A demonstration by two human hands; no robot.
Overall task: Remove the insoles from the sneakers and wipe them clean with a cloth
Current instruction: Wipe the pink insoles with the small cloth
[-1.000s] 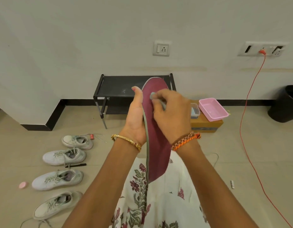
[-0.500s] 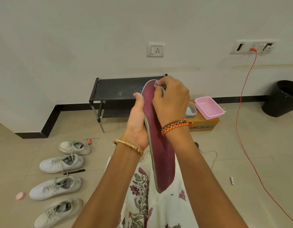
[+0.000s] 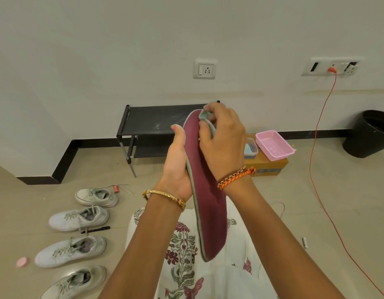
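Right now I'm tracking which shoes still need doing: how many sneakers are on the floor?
4, in a column at left: farthest sneaker near the rack, second sneaker, third sneaker, nearest sneaker cut by the bottom edge. More could lie out of view.

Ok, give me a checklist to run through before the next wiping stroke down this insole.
1. Left hand grips the maroon insole from behind, thumb up along its edge: ok.
2. Right hand pinches the small grey cloth: ok.
3. Cloth sits at the insole's top end, ready to stroke down: ok.
4. Maroon face turned toward the camera, lower part bare: ok.
5. Insole face clean or dirty: cannot tell.
6. Four sneakers lined on the floor at left; whether insoles remain inside: cannot tell.
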